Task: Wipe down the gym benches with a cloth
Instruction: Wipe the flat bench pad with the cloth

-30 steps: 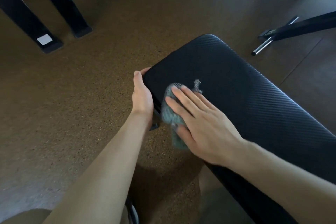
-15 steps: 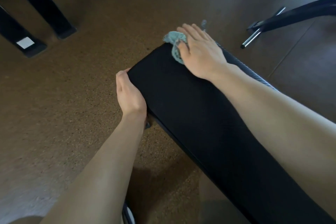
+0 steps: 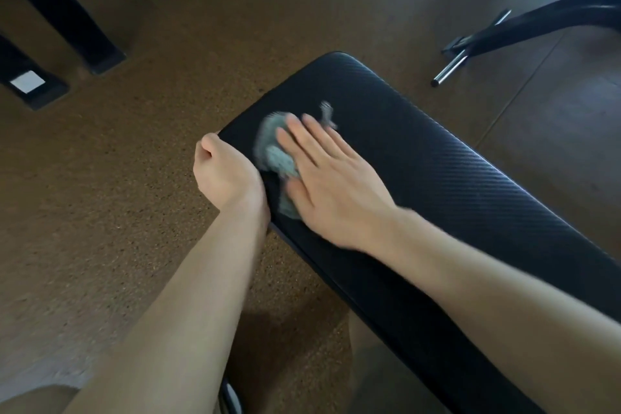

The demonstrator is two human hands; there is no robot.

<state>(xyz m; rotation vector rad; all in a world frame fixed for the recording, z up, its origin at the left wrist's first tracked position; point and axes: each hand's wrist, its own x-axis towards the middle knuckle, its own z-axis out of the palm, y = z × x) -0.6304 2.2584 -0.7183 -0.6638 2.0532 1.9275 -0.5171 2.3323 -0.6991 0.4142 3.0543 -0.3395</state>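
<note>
A black padded gym bench [image 3: 437,158] with a ribbed cover runs from the middle of the view to the lower right. My right hand [image 3: 332,185] lies flat on its top near the left side and presses a grey-green cloth [image 3: 277,158] against the pad; the cloth is blurred and mostly under my fingers, with a frayed corner sticking out beyond them. My left hand [image 3: 225,175] grips the bench's left edge, its fingers curled over the side of the pad.
Brown speckled rubber floor [image 3: 117,212] surrounds the bench. Two black frame legs [image 3: 67,20] stand at the upper left, one with a white label. A curved black machine base [image 3: 537,23] with a chrome bar [image 3: 450,69] lies at the upper right.
My right hand has pulled the cloth back from the far end of the bench toward me, to the near left part of the pad. My left hand keeps its hold on the edge.
</note>
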